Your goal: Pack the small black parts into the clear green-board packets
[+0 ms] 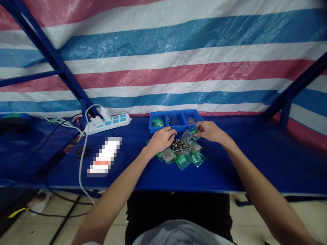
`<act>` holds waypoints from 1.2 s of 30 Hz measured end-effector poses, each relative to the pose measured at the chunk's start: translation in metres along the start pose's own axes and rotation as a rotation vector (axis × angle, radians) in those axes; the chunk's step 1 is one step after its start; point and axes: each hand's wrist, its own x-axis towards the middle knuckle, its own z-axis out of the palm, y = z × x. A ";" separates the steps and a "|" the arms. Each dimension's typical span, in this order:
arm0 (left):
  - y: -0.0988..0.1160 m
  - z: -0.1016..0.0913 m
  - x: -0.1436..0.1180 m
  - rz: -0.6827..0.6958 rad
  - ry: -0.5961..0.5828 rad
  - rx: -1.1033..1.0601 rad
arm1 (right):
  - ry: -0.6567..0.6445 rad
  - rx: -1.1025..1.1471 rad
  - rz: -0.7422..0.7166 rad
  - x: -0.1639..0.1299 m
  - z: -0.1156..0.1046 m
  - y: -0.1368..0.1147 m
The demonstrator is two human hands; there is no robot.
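In the head view, a heap of small dark and silvery metal parts (pixel 180 145) is seen on a blue table (pixel 219 173), ringed and partly overlain by clear plastic packets (pixel 183 162), several of them filled with green pieces and others with brownish ones. The heap is placed between the two hands, nearer to the left.

The left hand (pixel 162 139) is laid over the upper left edge of the heap, palm down, with the fingers bent and drawn near one another; the metal parts lie just beside its fingertips, on the right. Whether anything is pinched there cannot be told, as the fingertips are partly hidden.

The right hand (pixel 209 131) is held at the upper right edge, its thumb and forefinger brought close together at a green-tinted packet (pixel 193 131). Whether that packet is gripped or only touched cannot be told. The metal parts are found to the left of this hand, a little lower.

Just beyond the heap, three blue bins (pixel 156 130) are set side by side. Green pieces (pixel 157 121) are contained in the left one, a few small parts (pixel 175 122) in the middle one.
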 end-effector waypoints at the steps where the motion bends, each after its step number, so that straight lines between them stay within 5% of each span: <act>1: 0.000 0.000 0.000 0.006 0.009 -0.001 | 0.032 0.025 -0.024 -0.001 -0.002 -0.001; 10: 0.005 -0.002 -0.002 0.001 0.102 -0.057 | 0.315 0.372 -0.167 -0.007 0.006 -0.032; 21: -0.001 -0.003 -0.001 0.044 0.187 0.003 | -0.015 0.907 -0.083 -0.011 0.035 -0.055; 36: -0.005 -0.002 0.001 0.043 0.207 0.050 | -0.045 1.023 -0.031 -0.014 0.043 -0.060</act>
